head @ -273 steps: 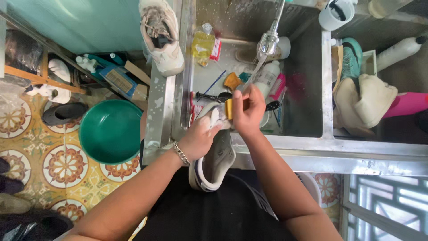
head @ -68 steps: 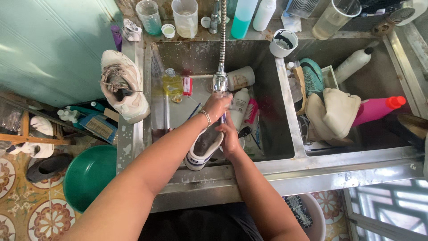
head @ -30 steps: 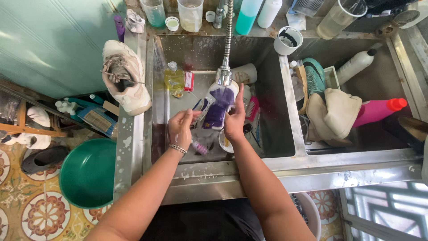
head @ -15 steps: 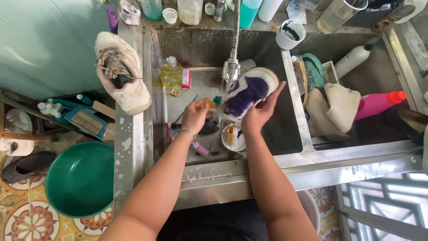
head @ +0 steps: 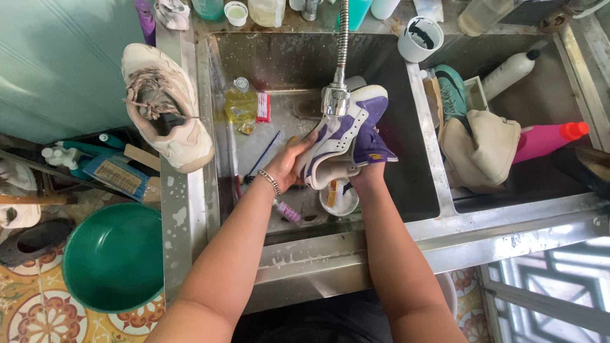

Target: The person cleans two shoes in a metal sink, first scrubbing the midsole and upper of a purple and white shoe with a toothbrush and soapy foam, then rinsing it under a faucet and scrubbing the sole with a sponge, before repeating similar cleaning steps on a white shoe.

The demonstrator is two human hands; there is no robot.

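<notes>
Both hands clasp a purple-and-white sneaker (head: 346, 136) over the steel sink (head: 406, 197), directly beneath the faucet head (head: 335, 100). Left hand (head: 289, 166), a bracelet at its wrist, curls its fingers around the shoe's white side; right hand (head: 367, 170) grips from below at the purple heel end, mostly hidden by the shoe. Just under the grip sits a small white cup (head: 338, 198). Left of it lie a yellow bottle (head: 241, 105) and, on the sink's edge, a worn beige sneaker (head: 166, 108). A green basin (head: 114, 257) stands well apart on the floor.
</notes>
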